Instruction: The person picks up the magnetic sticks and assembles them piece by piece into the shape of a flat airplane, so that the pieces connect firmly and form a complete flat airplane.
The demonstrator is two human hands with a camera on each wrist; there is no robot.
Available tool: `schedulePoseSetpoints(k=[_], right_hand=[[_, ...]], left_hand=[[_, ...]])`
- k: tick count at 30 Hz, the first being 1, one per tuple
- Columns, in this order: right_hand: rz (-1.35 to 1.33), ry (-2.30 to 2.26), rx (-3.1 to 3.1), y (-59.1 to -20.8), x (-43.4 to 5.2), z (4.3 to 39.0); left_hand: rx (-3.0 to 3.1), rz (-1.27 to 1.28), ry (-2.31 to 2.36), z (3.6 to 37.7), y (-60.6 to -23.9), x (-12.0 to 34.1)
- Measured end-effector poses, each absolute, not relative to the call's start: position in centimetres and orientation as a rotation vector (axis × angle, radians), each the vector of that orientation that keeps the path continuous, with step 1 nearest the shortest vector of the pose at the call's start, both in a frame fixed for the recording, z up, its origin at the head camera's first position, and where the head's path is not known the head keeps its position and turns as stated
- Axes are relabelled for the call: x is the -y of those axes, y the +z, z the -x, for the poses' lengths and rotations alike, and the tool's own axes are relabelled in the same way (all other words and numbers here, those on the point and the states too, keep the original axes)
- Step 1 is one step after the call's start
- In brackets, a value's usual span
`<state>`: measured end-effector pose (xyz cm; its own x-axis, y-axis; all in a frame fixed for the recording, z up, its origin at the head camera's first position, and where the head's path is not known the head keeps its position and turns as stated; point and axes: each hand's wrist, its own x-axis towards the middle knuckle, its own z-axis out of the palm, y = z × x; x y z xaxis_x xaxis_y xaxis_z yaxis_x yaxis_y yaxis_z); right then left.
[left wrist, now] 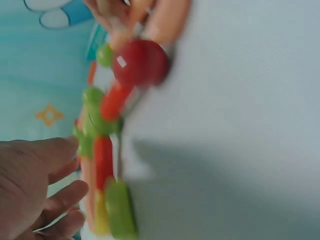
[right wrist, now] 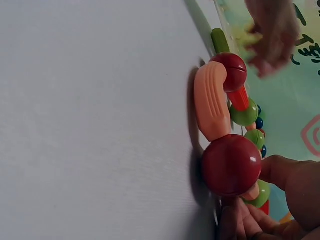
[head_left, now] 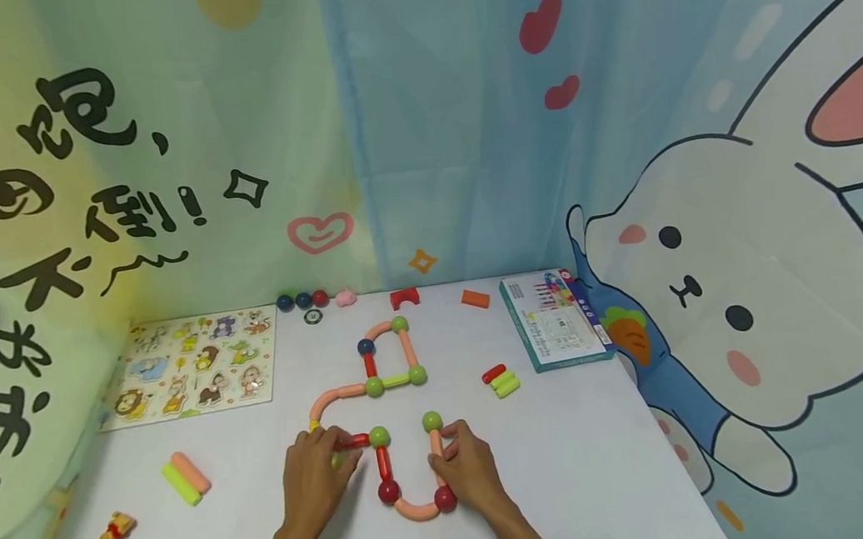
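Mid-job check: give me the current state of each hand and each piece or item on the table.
Left hand: on red stick, grip unclear.
Right hand: fingers on peach stick.
Stick-and-ball chain: flat, joined.
Spare sticks: loose, lying side by side.
Animal puzzle: flat.
Booklet: closed, flat.

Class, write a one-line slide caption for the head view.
Two hands, left hand and right hand, hold a rod-and-ball chain on a white table.
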<state>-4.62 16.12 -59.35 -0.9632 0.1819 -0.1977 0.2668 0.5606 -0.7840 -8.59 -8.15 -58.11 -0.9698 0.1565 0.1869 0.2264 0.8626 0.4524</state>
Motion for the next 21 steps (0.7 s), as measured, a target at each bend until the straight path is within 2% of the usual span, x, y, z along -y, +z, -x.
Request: schedulePoseSetpoints(k=[4, 9, 14, 21], right_hand=[[-0.441, -1.310, -2.758, -59.2, -15.8, 5.3], [-0.409, -1.253, -2.818, -59.1, -15.6, 6.8], [-0.333, -1.240, -2.845, -59.4, -15.9, 7.7], [-0.289, -1.238, -2.866, -59.8, -16.1, 8.0]], left_hand=[[2.984, 0.284, -0.644, 7.2, -58.9, 10.4], [3.021, 0.268, -0.664, 6.7, -59.5, 10.4], [2.890, 0.322, -0.820, 7.6, -58.1, 7.3], [2.718, 0.676, -0.836, 10.2, -58.1, 1.6]])
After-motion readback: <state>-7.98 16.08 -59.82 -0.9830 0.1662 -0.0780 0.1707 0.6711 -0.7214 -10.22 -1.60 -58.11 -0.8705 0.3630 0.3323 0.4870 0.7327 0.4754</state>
